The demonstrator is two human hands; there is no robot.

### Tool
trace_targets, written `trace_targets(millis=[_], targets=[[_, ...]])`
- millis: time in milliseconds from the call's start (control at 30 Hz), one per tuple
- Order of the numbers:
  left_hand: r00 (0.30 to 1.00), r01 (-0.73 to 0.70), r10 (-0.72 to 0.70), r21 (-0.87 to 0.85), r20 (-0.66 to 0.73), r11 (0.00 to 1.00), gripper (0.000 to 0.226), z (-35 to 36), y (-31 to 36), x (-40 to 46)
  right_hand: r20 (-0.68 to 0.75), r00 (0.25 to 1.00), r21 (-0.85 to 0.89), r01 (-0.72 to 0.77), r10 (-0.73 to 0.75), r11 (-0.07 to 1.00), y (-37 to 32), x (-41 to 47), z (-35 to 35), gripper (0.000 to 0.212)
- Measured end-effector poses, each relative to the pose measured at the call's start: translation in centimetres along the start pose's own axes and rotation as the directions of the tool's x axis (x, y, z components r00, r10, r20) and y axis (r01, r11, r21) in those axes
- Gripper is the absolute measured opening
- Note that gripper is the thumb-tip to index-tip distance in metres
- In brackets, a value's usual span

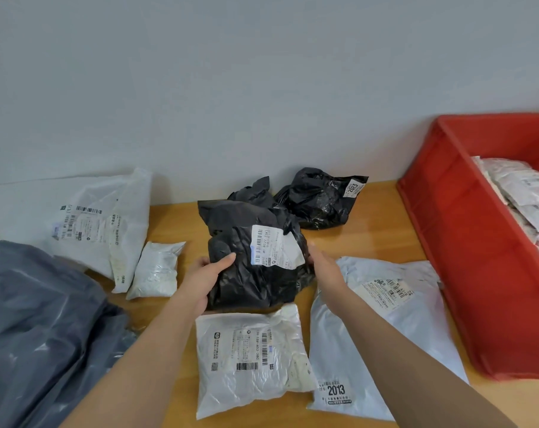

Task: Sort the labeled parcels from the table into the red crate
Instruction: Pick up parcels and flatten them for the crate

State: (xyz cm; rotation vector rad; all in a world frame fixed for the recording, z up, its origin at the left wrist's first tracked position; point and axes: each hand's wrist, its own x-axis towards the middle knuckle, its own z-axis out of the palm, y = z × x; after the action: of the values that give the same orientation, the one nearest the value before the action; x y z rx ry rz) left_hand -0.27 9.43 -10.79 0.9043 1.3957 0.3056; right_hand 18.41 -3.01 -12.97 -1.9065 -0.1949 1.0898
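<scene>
A black plastic parcel (pixel 246 267) with a white label stands in the middle of the wooden table (pixel 181 217). My left hand (pixel 205 279) grips its left side, thumb on the front. My right hand (pixel 325 270) holds its right edge with the fingers behind it. The red crate (pixel 465 273) stands at the right and holds several white labeled parcels (pixel 527 193). A second black parcel (pixel 320 199) lies behind, against the wall. A white parcel (pixel 249 359) lies just below the held one, and a pale blue-white one (pixel 394 322) lies under my right forearm.
A large white parcel (pixel 77 220) leans on the wall at the left, with a small white packet (pixel 155 270) beside it. A big grey bag (pixel 39 329) fills the lower left corner. The wall runs close behind the table.
</scene>
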Motion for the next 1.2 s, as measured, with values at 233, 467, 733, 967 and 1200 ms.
trace_targets(millis=[233,467,733,967,1200], targets=[[0.996,-0.061,0.060,0.009,0.062,0.998,0.044,-0.5,2.4,-1.1,-0.090,0.988,-0.013,0.122,-0.122,0.992,-2.2,-1.5,-3.1,0.062],[0.987,-0.096,0.078,0.129,0.140,0.987,0.020,0.0,3.5,-3.1,0.011,0.981,-0.014,0.195,-0.195,0.981,-3.3,-2.9,-4.4,0.051],[0.968,-0.102,0.071,0.119,0.240,0.988,0.038,0.6,3.8,-3.4,-0.072,0.958,-0.013,0.279,-0.279,0.960,-3.1,-2.8,-5.5,0.025],[0.987,-0.136,0.121,0.134,0.109,0.982,0.035,0.9,3.6,-3.5,-0.187,0.953,0.125,0.264,-0.238,0.956,-2.7,-2.9,-6.6,0.030],[0.982,-0.186,0.183,0.172,0.035,0.967,0.020,0.7,3.7,-3.8,-0.328,0.924,0.080,0.236,-0.198,0.968,-2.5,-2.6,-8.0,0.039]])
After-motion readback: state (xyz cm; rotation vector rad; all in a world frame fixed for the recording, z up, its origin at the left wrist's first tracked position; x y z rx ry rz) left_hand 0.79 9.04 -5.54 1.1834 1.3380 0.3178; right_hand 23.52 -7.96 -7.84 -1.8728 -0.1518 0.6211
